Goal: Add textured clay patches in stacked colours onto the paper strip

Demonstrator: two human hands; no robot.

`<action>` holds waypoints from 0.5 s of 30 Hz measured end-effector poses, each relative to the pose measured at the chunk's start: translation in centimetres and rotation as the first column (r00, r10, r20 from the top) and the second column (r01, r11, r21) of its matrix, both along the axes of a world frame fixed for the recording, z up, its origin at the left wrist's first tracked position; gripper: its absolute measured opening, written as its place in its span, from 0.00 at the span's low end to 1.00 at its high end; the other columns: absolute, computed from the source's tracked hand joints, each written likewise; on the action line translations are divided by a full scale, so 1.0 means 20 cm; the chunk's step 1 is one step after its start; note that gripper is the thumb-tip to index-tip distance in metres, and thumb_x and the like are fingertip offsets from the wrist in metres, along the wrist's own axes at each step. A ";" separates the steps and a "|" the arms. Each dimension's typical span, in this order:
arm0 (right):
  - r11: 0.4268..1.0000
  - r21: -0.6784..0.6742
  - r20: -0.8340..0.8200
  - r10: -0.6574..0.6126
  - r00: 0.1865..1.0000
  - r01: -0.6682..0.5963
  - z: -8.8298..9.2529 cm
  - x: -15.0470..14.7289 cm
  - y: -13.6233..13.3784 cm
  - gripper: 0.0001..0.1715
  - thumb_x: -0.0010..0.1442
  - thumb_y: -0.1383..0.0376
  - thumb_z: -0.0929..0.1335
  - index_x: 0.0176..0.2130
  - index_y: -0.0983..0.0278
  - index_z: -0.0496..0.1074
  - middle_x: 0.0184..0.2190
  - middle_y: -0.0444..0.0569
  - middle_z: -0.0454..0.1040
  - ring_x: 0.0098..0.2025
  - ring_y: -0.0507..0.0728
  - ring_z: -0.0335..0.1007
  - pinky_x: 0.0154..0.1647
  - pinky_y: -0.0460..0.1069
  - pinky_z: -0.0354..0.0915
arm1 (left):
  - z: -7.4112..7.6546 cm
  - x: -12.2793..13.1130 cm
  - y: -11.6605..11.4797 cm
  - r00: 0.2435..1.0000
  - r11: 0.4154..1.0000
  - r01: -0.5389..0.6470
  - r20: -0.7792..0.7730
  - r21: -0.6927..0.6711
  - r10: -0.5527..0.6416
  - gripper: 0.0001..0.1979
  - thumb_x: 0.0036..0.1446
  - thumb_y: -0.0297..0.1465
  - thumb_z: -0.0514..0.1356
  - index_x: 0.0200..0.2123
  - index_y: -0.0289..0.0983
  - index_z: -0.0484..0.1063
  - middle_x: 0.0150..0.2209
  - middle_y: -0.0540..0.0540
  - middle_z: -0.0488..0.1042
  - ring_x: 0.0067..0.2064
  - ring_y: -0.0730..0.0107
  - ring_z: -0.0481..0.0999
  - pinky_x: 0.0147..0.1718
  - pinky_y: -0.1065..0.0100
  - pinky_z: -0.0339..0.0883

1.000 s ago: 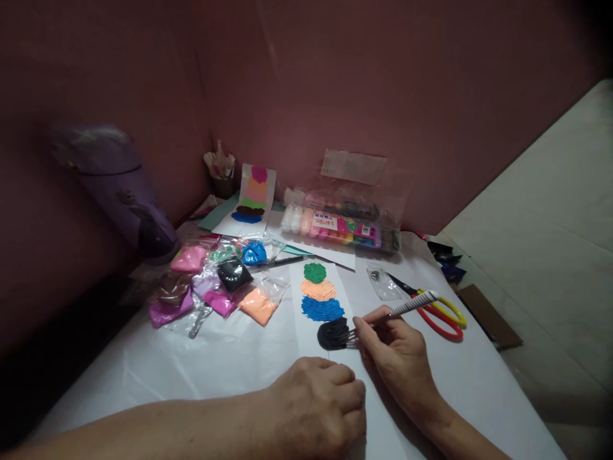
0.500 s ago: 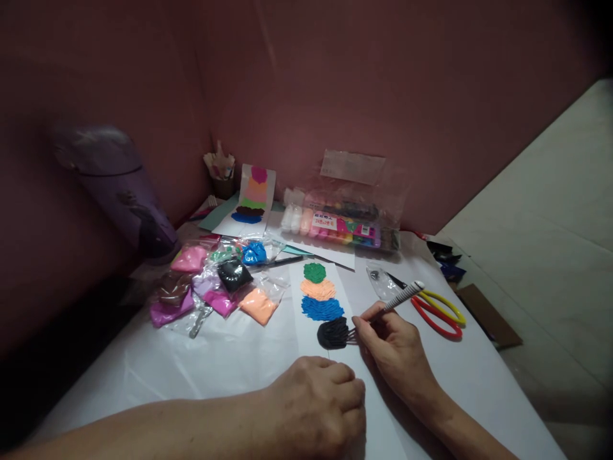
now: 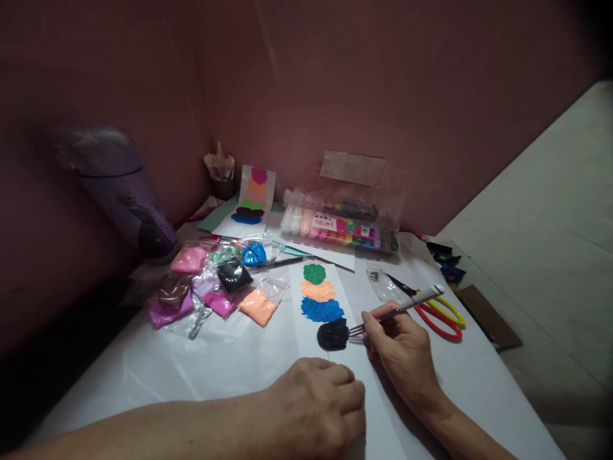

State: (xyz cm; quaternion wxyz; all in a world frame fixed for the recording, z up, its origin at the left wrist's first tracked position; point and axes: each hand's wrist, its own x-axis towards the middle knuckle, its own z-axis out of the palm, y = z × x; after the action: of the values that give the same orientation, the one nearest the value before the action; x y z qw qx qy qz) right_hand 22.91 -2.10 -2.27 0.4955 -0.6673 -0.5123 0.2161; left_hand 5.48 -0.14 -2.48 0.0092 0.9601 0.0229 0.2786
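Observation:
My right hand (image 3: 400, 345) pinches a fork (image 3: 414, 299) with a striped handle, its tines at the right edge of a black clay patch (image 3: 332, 335). That patch lies on a white paper strip (image 3: 306, 345), below ridged patches of blue clay (image 3: 322, 310), peach clay (image 3: 318, 291) and green clay (image 3: 314, 273). Curled closed, my left hand (image 3: 320, 406) rests on the lower part of the strip; whatever its fingers may hold is hidden.
Small bags of coloured clay (image 3: 220, 287) lie at left, near a purple bottle (image 3: 127, 191). Behind stand a finished-looking clay card (image 3: 253, 198) and a clear clay pack (image 3: 340, 223). Scissors (image 3: 438, 322) with red and yellow handles lie at right, beside a small plastic bag (image 3: 380, 281).
My right hand has shifted slightly right with the fork, which is now tilted lower, with more of its tines showing. My left hand stays in place.

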 end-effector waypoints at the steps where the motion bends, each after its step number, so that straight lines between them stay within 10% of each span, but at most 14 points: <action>1: 1.000 0.006 0.004 0.000 1.000 0.000 0.00 0.00 0.00 0.13 0.57 0.58 0.68 0.27 0.62 0.63 0.15 0.38 0.63 0.16 0.50 0.60 0.17 0.45 0.59 | 0.00 0.00 0.00 1.000 1.000 0.012 -0.004 -0.024 -0.012 0.07 0.57 0.28 0.55 0.26 0.35 0.66 0.27 0.50 0.70 0.29 0.72 0.67 0.25 0.70 0.63; 15: 0.997 -0.004 -0.003 0.072 0.997 -0.072 0.01 -0.03 0.00 0.12 0.58 0.59 0.67 0.28 0.62 0.63 0.17 0.39 0.63 0.17 0.50 0.58 0.16 0.44 0.56 | 0.01 0.00 0.00 0.999 0.995 0.043 0.008 -0.093 -0.042 0.08 0.57 0.26 0.54 0.26 0.33 0.68 0.26 0.49 0.70 0.29 0.69 0.68 0.23 0.67 0.62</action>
State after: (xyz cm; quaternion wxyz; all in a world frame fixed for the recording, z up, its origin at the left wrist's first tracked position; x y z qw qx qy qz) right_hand 22.38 -2.15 -2.08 0.4867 -0.6490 -0.5351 0.2357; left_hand 5.52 -0.17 -2.18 0.0597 0.9581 0.0154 0.2797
